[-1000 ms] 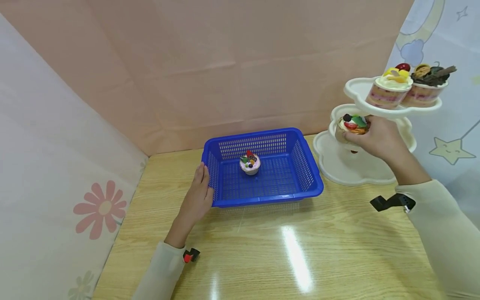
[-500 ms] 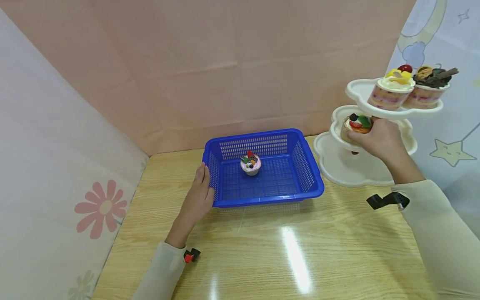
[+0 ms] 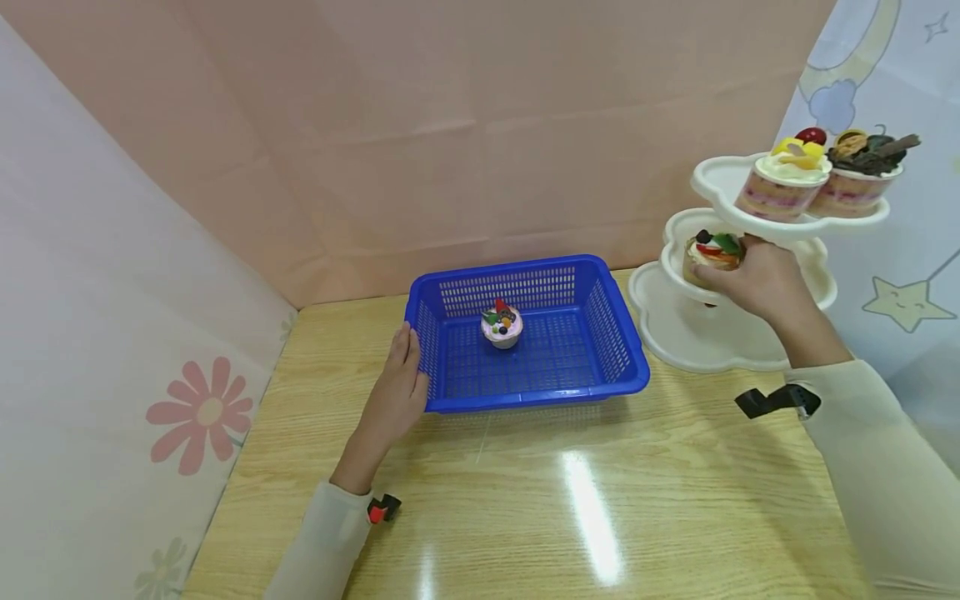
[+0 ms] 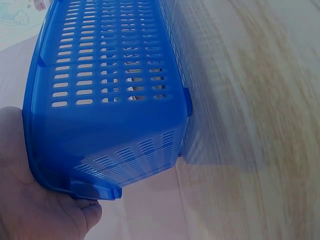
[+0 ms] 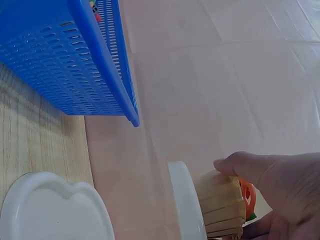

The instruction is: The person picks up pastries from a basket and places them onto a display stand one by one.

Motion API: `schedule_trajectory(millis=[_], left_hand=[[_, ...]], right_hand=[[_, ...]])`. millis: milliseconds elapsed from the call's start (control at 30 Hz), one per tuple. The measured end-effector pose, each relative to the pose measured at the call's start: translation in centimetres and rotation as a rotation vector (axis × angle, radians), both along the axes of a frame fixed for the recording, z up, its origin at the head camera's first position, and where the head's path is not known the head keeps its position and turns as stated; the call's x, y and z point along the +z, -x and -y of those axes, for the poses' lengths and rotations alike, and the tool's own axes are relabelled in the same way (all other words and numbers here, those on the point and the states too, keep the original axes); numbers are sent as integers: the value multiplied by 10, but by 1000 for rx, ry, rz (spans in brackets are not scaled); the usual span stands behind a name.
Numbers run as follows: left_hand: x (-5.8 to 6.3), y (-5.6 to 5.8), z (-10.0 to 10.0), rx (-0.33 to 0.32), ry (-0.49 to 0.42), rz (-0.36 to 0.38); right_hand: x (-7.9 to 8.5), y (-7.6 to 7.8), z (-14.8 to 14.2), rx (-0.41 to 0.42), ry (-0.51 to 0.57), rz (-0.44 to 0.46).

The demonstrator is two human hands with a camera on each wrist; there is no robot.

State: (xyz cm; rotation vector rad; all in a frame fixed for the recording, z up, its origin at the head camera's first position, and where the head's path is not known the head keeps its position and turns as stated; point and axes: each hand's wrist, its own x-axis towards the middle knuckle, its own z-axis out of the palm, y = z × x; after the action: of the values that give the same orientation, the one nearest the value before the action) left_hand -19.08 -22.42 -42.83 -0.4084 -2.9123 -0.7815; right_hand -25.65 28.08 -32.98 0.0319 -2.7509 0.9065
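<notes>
In the head view, my right hand (image 3: 761,279) grips a fruit-topped cupcake (image 3: 708,258) at the middle tier of a white tiered stand (image 3: 678,329). Its tan pleated side (image 5: 220,202) shows in the right wrist view, base against the tier, thumb on the upper edge. My left hand (image 3: 393,383) holds the left end of a blue plastic basket (image 3: 525,400); in the left wrist view the rim lies against the palm, with fingertips showing past the corner. Inside the basket stands a small pink-cream cupcake (image 3: 501,329) topped with berries.
Two clear dessert cups, one with yellow fruit and a cherry (image 3: 783,179), one with chocolate (image 3: 858,175), stand on the top tier, which overhangs my right hand. A peach cloth (image 3: 375,167) hangs behind the wooden table (image 3: 525,508).
My right hand and the cupcake it holds have shifted slightly right on the middle tier, then stayed nearly still. The left hand and basket have not visibly moved.
</notes>
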Motion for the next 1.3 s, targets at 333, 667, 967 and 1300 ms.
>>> schedule_trajectory(millis=[333,667,967,1300], left_hand=[[0,-1,0,-6,-4,-14],[1,-1,0,2,7,-15],[-1,0,1,0,3,-4],[-1,1,0,-8,11,-7]], right_hand=[[6,-26,6,57,-64,75],[20,-64,37,135,-204,-69],[4,-65,86,348,-38,49],[-19,-51,133,457,-120,39]])
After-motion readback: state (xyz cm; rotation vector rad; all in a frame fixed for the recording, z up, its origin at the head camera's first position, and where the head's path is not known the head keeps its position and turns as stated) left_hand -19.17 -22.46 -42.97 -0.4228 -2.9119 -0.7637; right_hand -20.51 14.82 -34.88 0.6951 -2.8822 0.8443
